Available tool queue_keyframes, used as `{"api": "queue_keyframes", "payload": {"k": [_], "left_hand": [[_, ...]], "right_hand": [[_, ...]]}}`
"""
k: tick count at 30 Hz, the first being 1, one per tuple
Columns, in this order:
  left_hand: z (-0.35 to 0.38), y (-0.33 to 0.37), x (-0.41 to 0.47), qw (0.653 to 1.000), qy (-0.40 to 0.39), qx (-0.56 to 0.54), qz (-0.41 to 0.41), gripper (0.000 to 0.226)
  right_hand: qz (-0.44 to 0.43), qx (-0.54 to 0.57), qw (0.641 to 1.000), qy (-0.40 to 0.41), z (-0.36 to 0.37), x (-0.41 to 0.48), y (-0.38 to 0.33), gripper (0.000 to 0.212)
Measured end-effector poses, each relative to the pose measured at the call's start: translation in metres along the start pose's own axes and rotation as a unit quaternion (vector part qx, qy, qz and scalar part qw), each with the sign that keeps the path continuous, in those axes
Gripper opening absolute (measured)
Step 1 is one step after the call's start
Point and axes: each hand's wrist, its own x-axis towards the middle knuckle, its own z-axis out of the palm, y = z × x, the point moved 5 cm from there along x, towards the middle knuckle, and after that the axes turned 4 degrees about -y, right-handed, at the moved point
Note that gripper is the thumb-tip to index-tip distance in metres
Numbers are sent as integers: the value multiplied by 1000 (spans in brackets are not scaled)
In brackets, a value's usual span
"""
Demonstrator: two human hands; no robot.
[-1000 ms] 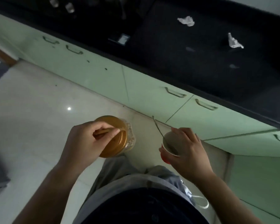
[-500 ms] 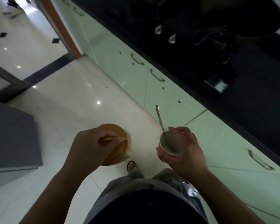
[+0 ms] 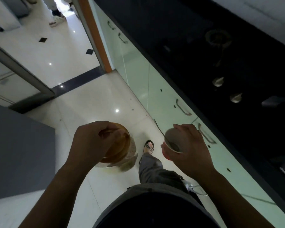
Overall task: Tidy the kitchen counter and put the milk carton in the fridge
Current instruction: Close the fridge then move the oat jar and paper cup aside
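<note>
My left hand (image 3: 90,142) grips the amber lid of a clear glass jar (image 3: 123,152) from above, carrying it over the floor. My right hand (image 3: 191,148) holds a red paper cup (image 3: 171,142) with a pale inside and a metal spoon (image 3: 158,127) sticking out of it toward the cabinets. Both are held in front of my body, left of the dark counter (image 3: 204,46). No milk carton shows in this view.
Pale green cabinets (image 3: 155,89) with metal handles run under the counter on the right. Stove knobs (image 3: 218,81) sit on the dark top. A grey block (image 3: 15,145) stands at the left. An orange door frame (image 3: 97,38) and a doorway lie ahead; another person's feet (image 3: 56,18) show beyond.
The view has swung left along the counter toward the doorway; the crumpled papers on the counter have left the view. Both hands keep the same hold on jar and cup. My foot has stepped forward.
</note>
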Motion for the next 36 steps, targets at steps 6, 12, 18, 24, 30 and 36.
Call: {"api": "queue_keyframes", "payload": {"k": [6,12,18,24,30,36], "left_hand": [[-32,1,134,999,-5,-45,-8,25],[-76,18,258,996,40,-72,33,36],[-119,21,387,995,55,-45,63,33],[-155,17,523,990,28,-43,133,35],[-192,34,647,964,-47,-36,260,7],[-207,47,756,956,-81,-48,277,12]], "right_hand": [[-9,31,999,-12,-20,158,-23,71],[-22,36,999,6,-47,282,-47,71],[-16,45,999,26,-59,389,-65,73],[44,52,996,59,-59,499,-84,74],[121,46,984,121,-68,592,-109,75],[141,45,976,163,-86,677,-115,72]]}}
